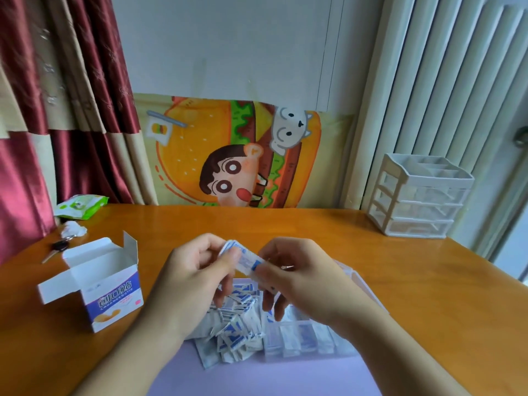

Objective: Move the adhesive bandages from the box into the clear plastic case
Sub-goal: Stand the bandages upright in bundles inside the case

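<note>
White-and-blue wrapped adhesive bandages (243,260), a small bundle of them, sit pinched between both hands above the orange wooden counter (414,281). The left hand (194,277) has its grip closed on one end of the bundle, thumb on top and fingers curled beneath; the right hand (297,270) pinches the other end, its lower fingers loosely bent. Directly below the hands lies a loose heap of bandages (233,324) spilled across a lilac mat (257,375). Just right of the heap, touching it, stands the clear plastic case (303,338), its compartments already holding upright rows of bandages and its open lid (363,284) showing behind the right wrist. The cardboard bandage box (100,284) stands open to the left of the hands, flaps up, its interior showing white. Beyond it rest a key (57,248), crumpled tissue (73,230) and a green wipes packet (81,205). A white drawer organiser (420,195) stands at the far right, before a radiator (445,81); a cartoon burger cloth (243,152) hangs behind.
</note>
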A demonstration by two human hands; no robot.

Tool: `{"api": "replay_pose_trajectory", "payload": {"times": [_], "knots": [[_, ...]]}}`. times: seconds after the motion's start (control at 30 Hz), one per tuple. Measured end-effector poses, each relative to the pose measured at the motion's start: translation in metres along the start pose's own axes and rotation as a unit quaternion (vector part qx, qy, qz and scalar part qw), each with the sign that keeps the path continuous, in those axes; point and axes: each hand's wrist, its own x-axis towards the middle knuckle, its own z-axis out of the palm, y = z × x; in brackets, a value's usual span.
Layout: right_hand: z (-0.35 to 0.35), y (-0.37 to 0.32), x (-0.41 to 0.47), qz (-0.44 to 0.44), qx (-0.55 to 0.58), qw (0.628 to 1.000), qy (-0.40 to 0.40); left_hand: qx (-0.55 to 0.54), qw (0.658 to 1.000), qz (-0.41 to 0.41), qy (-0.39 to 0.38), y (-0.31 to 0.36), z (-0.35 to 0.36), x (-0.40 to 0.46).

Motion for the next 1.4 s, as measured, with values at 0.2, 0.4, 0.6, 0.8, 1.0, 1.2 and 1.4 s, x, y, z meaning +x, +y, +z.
{"api": "replay_pose_trajectory", "payload": {"times": [0.2, 0.4, 0.6, 0.8, 1.0, 1.2, 1.4], "knots": [[-0.005, 0.004, 0.008, 0.036, 0.131, 0.984, 0.115, -0.007, 0.996, -0.059, -0.062, -0.002, 0.004, -0.014], [-0.002, 0.015, 0.002, 0.093, 0.133, 0.984, 0.068, 0.028, 0.996, -0.052, -0.062, -0.003, 0.029, -0.024], [-0.031, 0.027, 0.019, 0.116, -0.182, 0.971, 0.103, 0.196, 0.98, 0.007, -0.036, -0.04, 0.02, -0.023], [-0.01, 0.05, 0.041, 0.274, -0.342, 0.896, -0.07, 0.249, 0.964, 0.057, -0.075, -0.049, 0.026, -0.03], [0.003, 0.057, 0.051, 0.315, -0.309, 0.891, -0.106, 0.235, 0.967, 0.071, -0.069, -0.054, 0.027, -0.031], [0.017, 0.065, 0.053, 0.256, -0.462, 0.846, -0.078, 0.225, 0.97, 0.066, -0.065, -0.055, 0.029, -0.032], [0.015, 0.06, 0.05, 0.2, -0.489, 0.848, -0.028, 0.237, 0.968, 0.06, -0.056, -0.054, 0.025, -0.031]]}}
